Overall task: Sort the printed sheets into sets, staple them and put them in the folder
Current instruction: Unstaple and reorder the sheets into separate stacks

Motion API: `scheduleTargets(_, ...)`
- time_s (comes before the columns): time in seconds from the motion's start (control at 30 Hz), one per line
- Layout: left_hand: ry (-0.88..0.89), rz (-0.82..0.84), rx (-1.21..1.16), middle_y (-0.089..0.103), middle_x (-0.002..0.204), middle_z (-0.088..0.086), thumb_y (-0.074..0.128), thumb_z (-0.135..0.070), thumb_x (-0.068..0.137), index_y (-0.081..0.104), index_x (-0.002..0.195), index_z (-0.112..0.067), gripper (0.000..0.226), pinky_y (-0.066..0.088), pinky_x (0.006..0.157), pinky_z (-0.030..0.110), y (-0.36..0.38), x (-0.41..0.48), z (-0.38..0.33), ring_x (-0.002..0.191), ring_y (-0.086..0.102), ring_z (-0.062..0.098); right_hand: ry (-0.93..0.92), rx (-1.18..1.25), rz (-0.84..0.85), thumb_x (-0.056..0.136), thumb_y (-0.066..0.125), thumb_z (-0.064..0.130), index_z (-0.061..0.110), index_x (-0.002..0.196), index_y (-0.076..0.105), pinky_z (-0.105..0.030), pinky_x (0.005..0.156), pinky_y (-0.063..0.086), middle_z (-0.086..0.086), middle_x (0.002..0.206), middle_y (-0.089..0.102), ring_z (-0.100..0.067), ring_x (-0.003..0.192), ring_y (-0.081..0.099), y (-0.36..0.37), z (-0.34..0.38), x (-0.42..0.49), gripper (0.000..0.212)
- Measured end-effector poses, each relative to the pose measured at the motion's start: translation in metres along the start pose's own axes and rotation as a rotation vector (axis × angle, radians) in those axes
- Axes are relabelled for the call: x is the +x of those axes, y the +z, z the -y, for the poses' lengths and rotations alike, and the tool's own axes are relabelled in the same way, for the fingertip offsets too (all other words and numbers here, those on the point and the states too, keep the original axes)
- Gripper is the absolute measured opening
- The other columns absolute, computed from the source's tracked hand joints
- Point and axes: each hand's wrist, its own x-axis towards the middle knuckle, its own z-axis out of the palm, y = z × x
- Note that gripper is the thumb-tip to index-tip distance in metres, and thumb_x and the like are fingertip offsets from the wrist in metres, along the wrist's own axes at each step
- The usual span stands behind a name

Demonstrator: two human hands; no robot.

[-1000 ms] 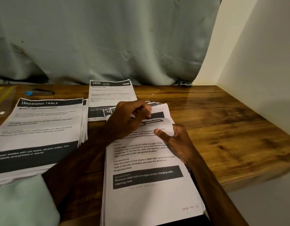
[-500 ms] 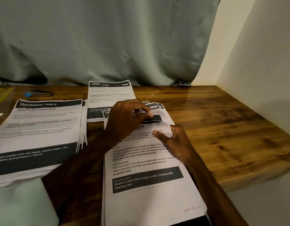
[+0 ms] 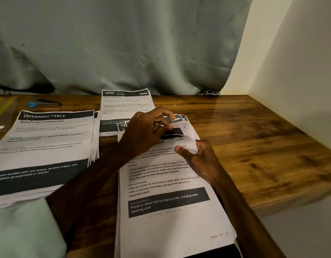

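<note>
Left hand (image 3: 148, 131) comes in across from the lower left, fingers curled, pinching the fanned far corners of the near stack (image 3: 170, 220). Right hand (image 3: 201, 157) sits at the stack's right edge, thumb on top and fingers tucked under, pinching the top sheet (image 3: 187, 144), which buckles up there. The stack lies lengthwise right in front of me on the surface (image 3: 254, 146). The dressing-table stack (image 3: 45, 146) is just left and the kitchen stack (image 3: 123, 105) beyond, its near corner under the fanned sheets. The stapler (image 3: 44, 104) and folder (image 3: 1, 116) are at far left. My open room is right of the stack, wood running to the edge by the wall (image 3: 300, 71).
</note>
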Motion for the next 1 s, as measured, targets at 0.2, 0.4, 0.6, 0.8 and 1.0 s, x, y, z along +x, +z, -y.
scheduleTargets(0.2,0.041,-0.017,0.015,0.076,0.096,-0.006,0.065,-0.044,0.093,0.076,0.099,-0.016,0.03,0.062,0.071,0.038,0.001,-0.001,0.004,0.082,0.072,0.01,0.0,0.014,0.003,0.094,0.07,0.023,0.013,0.113,0.071,-0.052,0.081,0.061,-0.006,0.101,0.077,-0.024,0.09,0.075,0.0,0.001,-0.001,0.022)
scheduleTargets(0.4,0.13,-0.015,0.098,0.063,0.127,0.004,0.078,-0.032,0.086,0.075,0.092,-0.021,0.013,0.047,0.086,0.024,-0.004,0.001,0.006,0.112,0.055,0.014,0.018,0.047,0.018,0.095,0.069,0.021,0.012,0.113,0.071,-0.051,0.083,0.061,-0.006,0.101,0.078,-0.026,0.091,0.075,0.0,0.002,-0.001,0.02)
scheduleTargets(0.6,0.164,0.086,0.076,0.071,0.088,-0.002,0.071,-0.038,0.092,0.073,0.091,-0.013,0.025,0.045,0.073,0.023,-0.006,0.003,0.0,0.083,0.058,0.008,0.051,0.052,0.013,0.094,0.071,0.022,0.013,0.113,0.071,-0.054,0.08,0.061,-0.009,0.097,0.078,-0.03,0.088,0.075,-0.001,0.001,0.001,0.021)
scheduleTargets(0.8,-0.011,0.064,-0.078,0.07,0.08,-0.005,0.048,-0.014,0.109,0.068,0.09,-0.01,0.027,0.055,0.067,0.021,-0.009,0.001,-0.007,0.071,0.069,0.006,-0.001,0.032,0.033,0.094,0.07,0.022,0.019,0.122,0.069,-0.041,0.082,0.063,0.002,0.112,0.076,-0.019,0.099,0.074,0.0,-0.002,0.0,0.028)
scheduleTargets(1.0,-0.086,-0.026,-0.007,0.069,0.104,-0.01,0.073,-0.031,0.094,0.074,0.104,-0.017,0.018,0.046,0.069,0.011,-0.006,0.005,-0.007,0.074,0.062,-0.006,-0.05,-0.018,0.004,0.094,0.071,0.023,0.018,0.116,0.072,-0.028,0.072,0.061,0.004,0.106,0.077,-0.015,0.094,0.075,0.001,-0.002,-0.001,0.022)
